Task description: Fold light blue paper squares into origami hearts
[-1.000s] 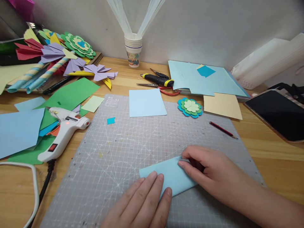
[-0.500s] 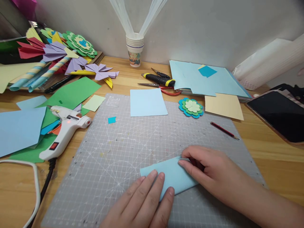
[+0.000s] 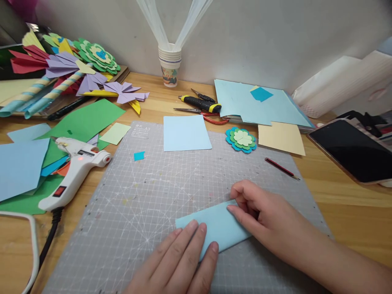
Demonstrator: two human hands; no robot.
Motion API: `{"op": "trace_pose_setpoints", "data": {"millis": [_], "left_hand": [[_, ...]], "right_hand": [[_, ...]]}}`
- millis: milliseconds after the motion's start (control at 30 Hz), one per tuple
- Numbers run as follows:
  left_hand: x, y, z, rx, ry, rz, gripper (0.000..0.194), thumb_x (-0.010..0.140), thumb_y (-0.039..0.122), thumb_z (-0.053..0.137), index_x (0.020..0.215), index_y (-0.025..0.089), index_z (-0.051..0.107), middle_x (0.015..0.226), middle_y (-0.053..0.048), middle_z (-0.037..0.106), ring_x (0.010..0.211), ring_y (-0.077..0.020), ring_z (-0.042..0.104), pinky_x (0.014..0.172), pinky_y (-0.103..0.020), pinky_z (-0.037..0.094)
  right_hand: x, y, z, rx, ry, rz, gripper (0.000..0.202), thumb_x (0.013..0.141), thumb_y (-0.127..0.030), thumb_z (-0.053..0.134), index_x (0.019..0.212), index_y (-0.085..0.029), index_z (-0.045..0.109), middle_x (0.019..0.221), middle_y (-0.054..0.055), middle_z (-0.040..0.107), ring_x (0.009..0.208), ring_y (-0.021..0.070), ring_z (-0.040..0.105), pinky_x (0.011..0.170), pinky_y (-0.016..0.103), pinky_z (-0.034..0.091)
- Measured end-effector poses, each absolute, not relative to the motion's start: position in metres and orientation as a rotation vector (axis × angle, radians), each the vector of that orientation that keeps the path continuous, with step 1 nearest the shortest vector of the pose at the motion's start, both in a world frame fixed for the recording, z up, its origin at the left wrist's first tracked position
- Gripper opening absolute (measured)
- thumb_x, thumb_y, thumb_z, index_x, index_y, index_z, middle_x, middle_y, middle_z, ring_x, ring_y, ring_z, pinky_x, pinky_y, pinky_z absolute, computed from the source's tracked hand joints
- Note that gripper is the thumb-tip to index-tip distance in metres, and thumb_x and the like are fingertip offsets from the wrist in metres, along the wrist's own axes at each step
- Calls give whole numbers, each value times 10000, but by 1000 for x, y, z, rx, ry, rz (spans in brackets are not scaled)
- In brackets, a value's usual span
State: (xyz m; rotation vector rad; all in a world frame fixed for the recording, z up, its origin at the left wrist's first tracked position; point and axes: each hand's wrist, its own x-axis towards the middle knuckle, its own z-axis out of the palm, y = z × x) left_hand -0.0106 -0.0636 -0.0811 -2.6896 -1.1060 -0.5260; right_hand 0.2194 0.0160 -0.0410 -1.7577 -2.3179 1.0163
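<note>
The right hand [image 3: 269, 222] is opening slightly, the spread left hand [image 3: 180, 261] pressing folded paper [image 3: 222, 224]. The mat's [image 3: 122, 188] far-edge sheet [image 3: 186, 133] is lying unfolded.

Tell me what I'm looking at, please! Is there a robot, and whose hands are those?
There's no robot here. These are a person's own bare hands, and every picture comes from one camera worn on that person's head, looking forward and down.

On the wooden table lies a gray grid mat. On the mat are a pale blue square, a layered paper flower and a pencil. A white glue gun is at the left. Paper cups stand near the wall.

The left hand presses its fingers on a light blue paper that looks folded. The right hand seems to pinch the paper's far edge between thumb and finger.
</note>
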Motion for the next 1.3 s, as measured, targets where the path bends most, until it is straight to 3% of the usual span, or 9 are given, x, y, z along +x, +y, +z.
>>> {"op": "trace_pose_setpoints", "data": {"millis": [600, 733, 867, 967, 1133, 1300], "left_hand": [[-11, -65, -82, -2716, -1130, -516, 316, 958, 339, 447, 1228, 249, 585, 1278, -14, 631, 1242, -177, 496, 1164, -346, 183], [-12, -64, -82, -2720, -1137, -518, 320, 955, 346, 450, 1224, 242, 588, 1273, -21, 634, 1248, -182, 495, 1167, -349, 176], [-11, -64, -82, -2699, -1137, -534, 313, 948, 320, 460, 1226, 248, 585, 1268, -15, 639, 1242, -179, 503, 1161, -346, 198], [-10, -63, -81, -2692, -1146, -527, 306, 948, 321, 461, 1221, 260, 584, 1272, -4, 638, 1243, -170, 502, 1143, -327, 239], [-11, -64, -82, -2666, -1144, -524, 296, 952, 321, 458, 1212, 263, 587, 1267, -3, 638, 1231, -173, 515, 1077, -309, 337], [-11, -66, -81, -2685, -1143, -523, 306, 956, 327, 449, 1221, 254, 583, 1272, -11, 633, 1239, -177, 506, 1123, -334, 268]], "right_hand": [[220, 18, -36, -1733, -2292, 1005, 93, 871, -136, 485, 847, -224, 464, 624, -59, 501, 548, 118, 488, 511, 232, 363], [220, 17, -37, -1651, -2324, 896, 102, 852, -113, 514, 819, -209, 504, 730, -27, 527, 588, 113, 507, 538, 236, 401], [223, 17, -39, -1358, -2431, 894, 264, 870, -42, 449, 942, -216, 634, 916, 36, 567, 738, 130, 575, 653, 256, 464], [226, 17, -41, -1261, -2464, 881, 357, 854, -20, 445, 1040, -228, 668, 936, 54, 567, 770, 143, 589, 666, 268, 481], [227, 17, -43, -1245, -2452, 892, 358, 850, -30, 459, 1050, -227, 681, 912, 53, 569, 768, 146, 593, 661, 268, 491], [225, 16, -42, -1257, -2441, 895, 345, 855, -36, 462, 1048, -219, 682, 911, 48, 584, 748, 139, 597, 652, 264, 484]]}}
